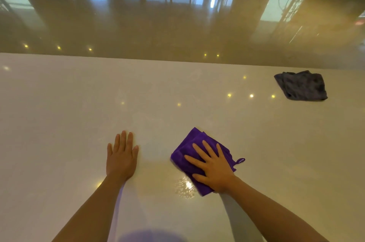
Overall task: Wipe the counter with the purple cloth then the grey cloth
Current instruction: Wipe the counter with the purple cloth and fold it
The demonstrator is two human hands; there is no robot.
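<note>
Flat on the purple cloth (189, 151) lies the right hand (212, 166), palm down, its fingers spread wide and straight rather than curled; it presses the cloth against the bench (79, 103) without gripping it. The cloth is folded into several layers, with one corner pointing away from the person and a small hanging loop (240, 160) sticking out on the right side, just past the little finger. No label or writing can be read on it.

Just beside the near edge of the cloth, toward the person, a small patch of water droplets (184, 187) glints on the surface.

The left hand (121, 157) rests well to the left of the cloth, also open and palm down, fingers held close together, touching only the bare bench and holding nothing. Both forearms are bare and reach in from the bottom of the view.

The bench top is pale and glossy, dotted with small reflected lights. Far to the right, near its far edge and well apart from both hands, the grey cloth (302, 86) lies loosely folded, untouched, with no marking that can be made out.

Beyond the far edge is a shiny tan floor (177, 30) carrying blurred reflections of windows.
</note>
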